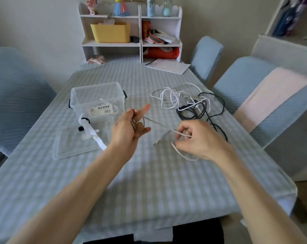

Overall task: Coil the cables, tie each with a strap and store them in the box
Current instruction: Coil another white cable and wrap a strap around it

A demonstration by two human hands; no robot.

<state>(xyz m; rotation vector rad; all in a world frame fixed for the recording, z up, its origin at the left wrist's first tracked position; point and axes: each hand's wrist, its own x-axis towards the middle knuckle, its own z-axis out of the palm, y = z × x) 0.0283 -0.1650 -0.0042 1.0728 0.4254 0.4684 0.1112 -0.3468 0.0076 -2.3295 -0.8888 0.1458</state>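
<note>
Checked tablecloth (149, 173) — left hand (129, 127) and right hand (198, 140) each pinch the white cable (156, 123).

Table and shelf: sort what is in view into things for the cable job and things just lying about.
For the job:
white cable held in left hand and right hand
tangled cables
clear box
box lid
straps

Lying about:
papers
yellow basket
red can
pink cloth

The left hand (129, 127) holds loops of a white cable (156, 123), forefinger pointing out; the right hand (196, 140) pinches the same cable. Both hover just right of the clear box (98, 99), whose lid (75, 145) lies on the surface (149, 182) in front of it. Tangled cables (189, 101) lie further right.
</note>
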